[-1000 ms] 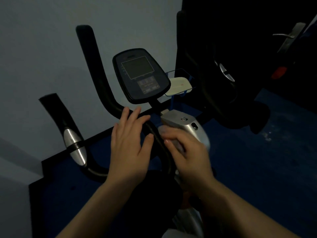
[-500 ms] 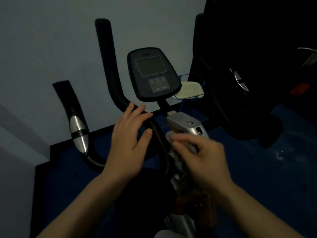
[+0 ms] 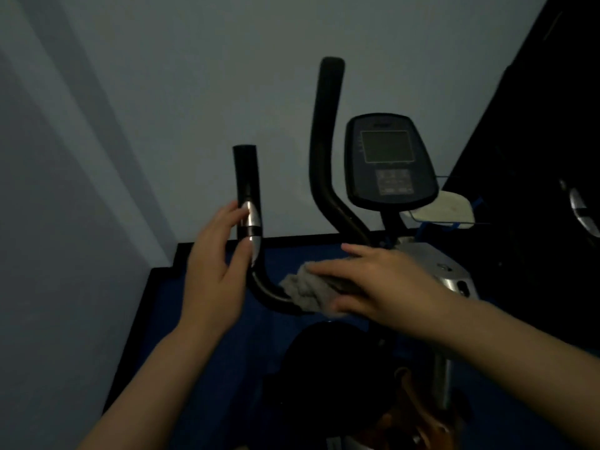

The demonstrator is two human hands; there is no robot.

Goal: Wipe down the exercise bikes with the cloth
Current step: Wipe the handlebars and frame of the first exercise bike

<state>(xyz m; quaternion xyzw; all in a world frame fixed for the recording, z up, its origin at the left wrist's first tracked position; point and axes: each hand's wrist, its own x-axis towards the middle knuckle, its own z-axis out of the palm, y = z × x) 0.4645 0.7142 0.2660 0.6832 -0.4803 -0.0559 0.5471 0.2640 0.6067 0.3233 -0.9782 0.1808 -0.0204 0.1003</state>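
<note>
Both hands have shifted left along the bars since a moment ago: the left hand (image 3: pixel 214 271) has let go of the inner bar and come across to the short outer grip, and the right hand (image 3: pixel 376 284) has carried the cloth down off the silver housing onto the low curve of the handlebar. Right hand now, fingers stretched flat and pressing down, pinning the grey cloth (image 3: pixel 308 290) against the bend of the handlebar (image 3: pixel 269 295), so it is grasping the cloth by pressure more than by a closed fist. Left hand is open, fingers loosely curved beside the silver pulse sensor (image 3: pixel 252 222) on the outer grip (image 3: pixel 246 170), fingertips touching or almost touching it; I can't say it has closed on it. Outward from there, the tall inner bar (image 3: pixel 324 141) stands upright, the console (image 3: pixel 389 160) sits just to its right, and the silver housing (image 3: pixel 435 267) lies below that. By my read this is the handlebar-wiping step on this exercise bike, well short of finished. Next call: steady the grip with the left hand and draw the cloth up round the curve toward the sensor, keeping pressure so it doesn't slip off the tube.
</note>
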